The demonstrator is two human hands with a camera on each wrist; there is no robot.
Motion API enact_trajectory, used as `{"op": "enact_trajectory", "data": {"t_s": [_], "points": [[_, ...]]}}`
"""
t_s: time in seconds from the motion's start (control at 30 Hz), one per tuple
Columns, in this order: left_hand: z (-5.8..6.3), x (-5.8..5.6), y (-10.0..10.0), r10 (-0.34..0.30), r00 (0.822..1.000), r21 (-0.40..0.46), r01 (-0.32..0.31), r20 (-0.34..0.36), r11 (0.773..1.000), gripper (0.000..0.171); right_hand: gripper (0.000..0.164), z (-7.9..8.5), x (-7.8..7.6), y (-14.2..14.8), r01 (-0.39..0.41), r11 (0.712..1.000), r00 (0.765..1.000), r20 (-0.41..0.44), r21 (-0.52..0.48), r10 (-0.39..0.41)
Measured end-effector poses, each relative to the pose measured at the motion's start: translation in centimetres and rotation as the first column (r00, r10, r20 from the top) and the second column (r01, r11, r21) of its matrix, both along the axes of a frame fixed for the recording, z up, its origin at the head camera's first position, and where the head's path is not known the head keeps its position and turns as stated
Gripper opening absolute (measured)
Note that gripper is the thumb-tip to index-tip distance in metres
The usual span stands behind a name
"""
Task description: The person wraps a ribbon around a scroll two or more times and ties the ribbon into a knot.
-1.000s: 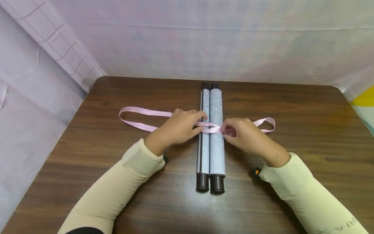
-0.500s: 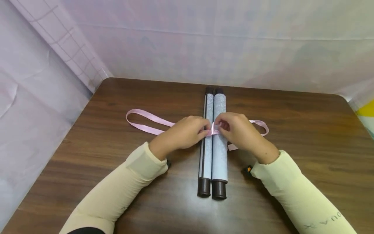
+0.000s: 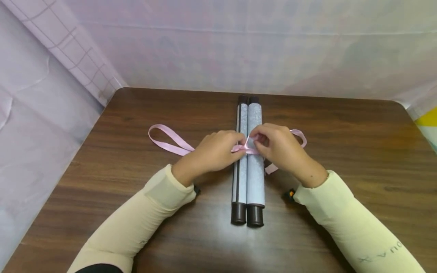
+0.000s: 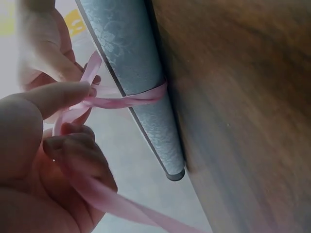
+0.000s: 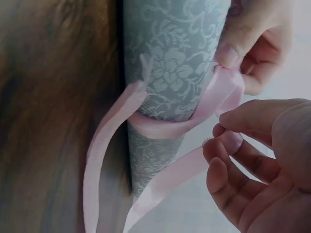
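Two pale blue, flower-patterned rolls of a scroll (image 3: 256,182) lie side by side on the table, with dark brown end knobs. A pink ribbon (image 3: 167,146) passes round both rolls near their middle and crosses on top. My left hand (image 3: 216,151) pinches the ribbon between thumb and fingers over the left roll. Just to the right, my right hand (image 3: 281,148) pinches a raised part of the ribbon above the right roll. In the right wrist view, the right hand's thumb and fingertips meet at the ribbon (image 5: 160,128). Fingers partly hide the crossing.
The brown wooden table (image 3: 119,182) bears the scroll and both forearms. A ribbon loop trails left, and a smaller loop and a cut end lie right of the rolls. A pale patterned curtain (image 3: 218,57) hangs behind the table's far edge.
My right hand has moved left and up from the right roll's edge, raising ribbon above the rolls. The left hand has shifted slightly right. The ribbon's left and right loops have become smaller.
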State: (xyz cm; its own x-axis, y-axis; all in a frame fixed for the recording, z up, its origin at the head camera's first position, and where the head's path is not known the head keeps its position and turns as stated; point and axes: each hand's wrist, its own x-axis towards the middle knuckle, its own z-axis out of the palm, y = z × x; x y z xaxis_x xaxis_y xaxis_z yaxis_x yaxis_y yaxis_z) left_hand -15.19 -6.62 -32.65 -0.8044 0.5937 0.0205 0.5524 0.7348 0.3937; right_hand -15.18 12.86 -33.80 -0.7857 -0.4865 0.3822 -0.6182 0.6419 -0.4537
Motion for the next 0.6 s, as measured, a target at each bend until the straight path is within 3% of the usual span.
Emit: {"op": "enact_trajectory", "data": {"t_s": [0.23, 0.6], "points": [[0.3, 0.0, -0.1, 0.043, 0.999, 0.057, -0.042, -0.007, 0.997, 0.017, 0.01, -0.3, -0.5, -0.3, 0.003, 1.0, 1.0, 0.017, 0.008, -0.004], [0.2, -0.2, 0.0, 0.054, 0.998, 0.082, -0.052, -0.032, 0.995, 0.01, 0.012, -1.0, -0.3, 0.0, -0.104, 0.995, 0.991, 0.087, 0.006, 0.103]]}}
